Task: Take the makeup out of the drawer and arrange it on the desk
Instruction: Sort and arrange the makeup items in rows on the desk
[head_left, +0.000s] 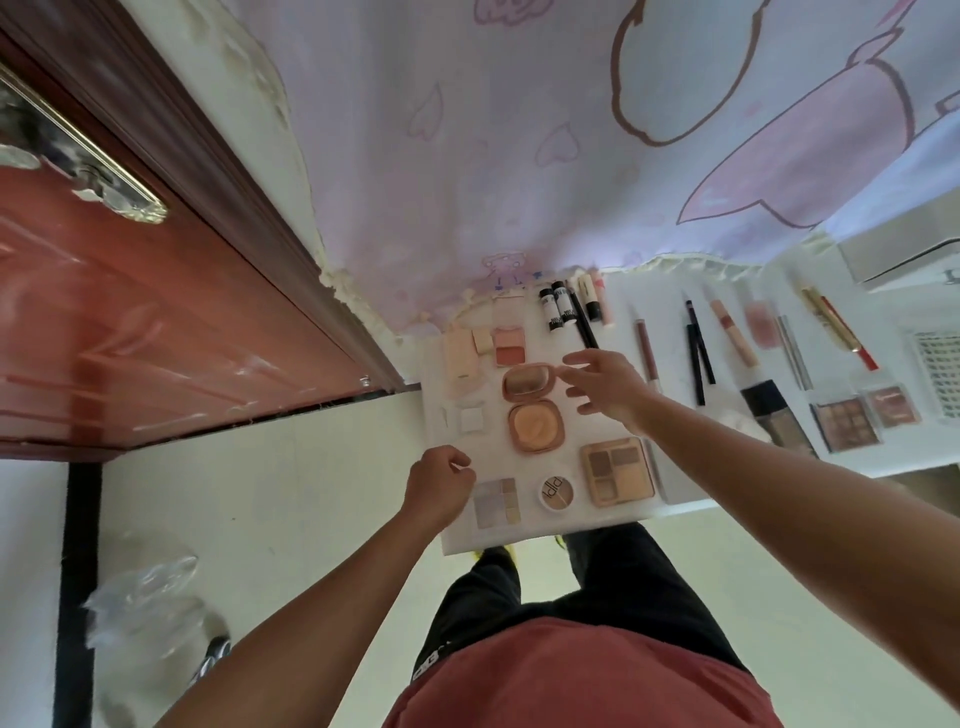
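Head cam, only view. Makeup is already out and laid on the desk (457, 530) in rough columns: black-capped tubes (558, 306) at the back, blush palette (509, 345) behind the open compact (535, 423), quad eyeshadow palette (618, 470) and small round pot (557, 491) at the front edge, liners (696, 353), foundation bottle (769, 410) and a big brown palette (844, 426) further right. I can't make out the drawer for sure. My right hand (605, 387) is released, fingers spread and straight, tips at the right rim of the compact's upper half — touching or just short of it, I can't tell which. My left hand (441, 486) is clenched loosely at the desk's front-left, just beside the pale palette (496, 501); I see nothing in it. My read: unloading is mostly done and I'm squaring up the compact. To do it well I'd push on the rim, not on the pan, so no fingerprints land in the powder. I'd keep the hinge flat so the lid half doesn't flip shut, and slide rather than lift, since the blush palette sits just behind and the tubes will roll if I bump them. Left hand could steady the pale palette so that the front row holds its line.
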